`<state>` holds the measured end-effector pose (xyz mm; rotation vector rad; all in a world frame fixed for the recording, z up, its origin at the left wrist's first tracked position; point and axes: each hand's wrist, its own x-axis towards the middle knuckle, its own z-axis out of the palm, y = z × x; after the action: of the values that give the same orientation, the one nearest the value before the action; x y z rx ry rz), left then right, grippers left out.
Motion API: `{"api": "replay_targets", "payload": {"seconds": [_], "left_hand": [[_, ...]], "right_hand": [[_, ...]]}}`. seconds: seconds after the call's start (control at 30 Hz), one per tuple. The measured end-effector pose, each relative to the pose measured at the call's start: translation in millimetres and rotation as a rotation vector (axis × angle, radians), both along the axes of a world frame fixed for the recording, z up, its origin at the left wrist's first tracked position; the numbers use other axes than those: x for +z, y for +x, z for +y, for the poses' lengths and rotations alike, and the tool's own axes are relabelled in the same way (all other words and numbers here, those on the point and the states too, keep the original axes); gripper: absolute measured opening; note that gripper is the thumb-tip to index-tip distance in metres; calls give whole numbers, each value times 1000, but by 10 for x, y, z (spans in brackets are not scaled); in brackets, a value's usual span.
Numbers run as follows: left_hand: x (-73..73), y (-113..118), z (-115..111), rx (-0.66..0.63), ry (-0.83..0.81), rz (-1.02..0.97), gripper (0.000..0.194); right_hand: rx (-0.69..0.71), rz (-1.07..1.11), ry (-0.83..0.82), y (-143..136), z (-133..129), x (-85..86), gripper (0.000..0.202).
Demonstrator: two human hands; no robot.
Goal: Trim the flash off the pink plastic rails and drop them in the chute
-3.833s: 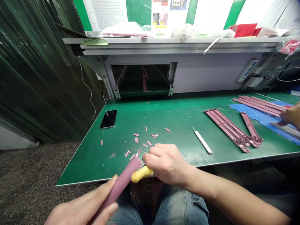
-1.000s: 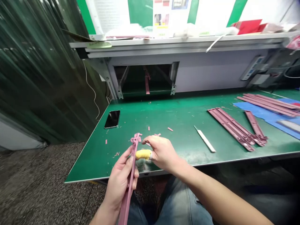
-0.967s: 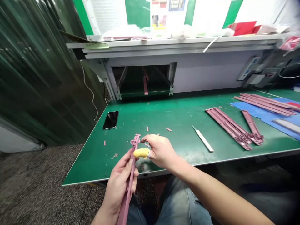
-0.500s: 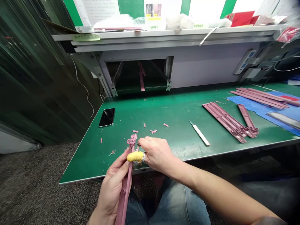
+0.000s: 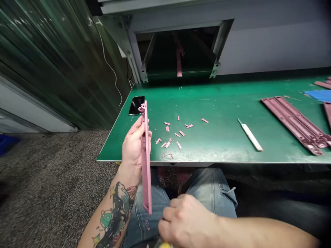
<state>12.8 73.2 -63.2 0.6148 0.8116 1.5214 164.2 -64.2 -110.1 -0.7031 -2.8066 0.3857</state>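
My left hand (image 5: 133,143) is wrapped round a long pink plastic strip (image 5: 146,172). The strip stands nearly upright in view, its end with round loops at the top and its plain end over my lap. My right hand (image 5: 183,220) is low over my thighs, fingers curled, apart from the strip. A yellow covering (image 5: 165,245) on one of its digits shows at the bottom edge; what the fingers hold is hidden. Small pink offcuts (image 5: 179,144) and curled shavings (image 5: 169,140) are scattered on the green table (image 5: 219,103) right of my left hand.
A white-handled tool with a thin tip (image 5: 250,137) lies on the table. Several darker pink strips (image 5: 294,124) lie at right. A black phone (image 5: 133,106) is behind the strip's upper end. Another pink piece (image 5: 179,62) lies on the conveyor belt (image 5: 160,65) in the wall opening.
My right hand has left the strip's looped end and dropped towards my lap. My left hand has raised and turned the strip. More offcuts show on the table, and the view has tilted down and left.
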Motion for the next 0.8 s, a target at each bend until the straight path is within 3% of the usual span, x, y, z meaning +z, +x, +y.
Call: {"api": "replay_targets", "payload": {"seconds": [0.07,0.2,0.33,0.43,0.57,0.67,0.8], "left_hand": [[-28,-42,54,16,1,-30,23],[-38,-58,80,22,-25,-96,21],[4,-9,-21,-24,-80,-141,22],[7,68,-237,-104,-157,-150,23],[-98,148,-567,-177,-257,-156,24],[-158,175,-721,-209,-319,-170,27],[-129,195,-815,-243,-341,-157,31]], "right_hand": [[-3,23,-47,24,-2,-53,29],[-219,204,-176,148,278,44,55],[-396,373,-267,258,591,187,56],[-510,411,-207,292,758,257,48],[-651,417,-16,302,975,374,47],[-695,359,74,295,1066,467,50],[-715,245,136,270,1055,527,52]]}}
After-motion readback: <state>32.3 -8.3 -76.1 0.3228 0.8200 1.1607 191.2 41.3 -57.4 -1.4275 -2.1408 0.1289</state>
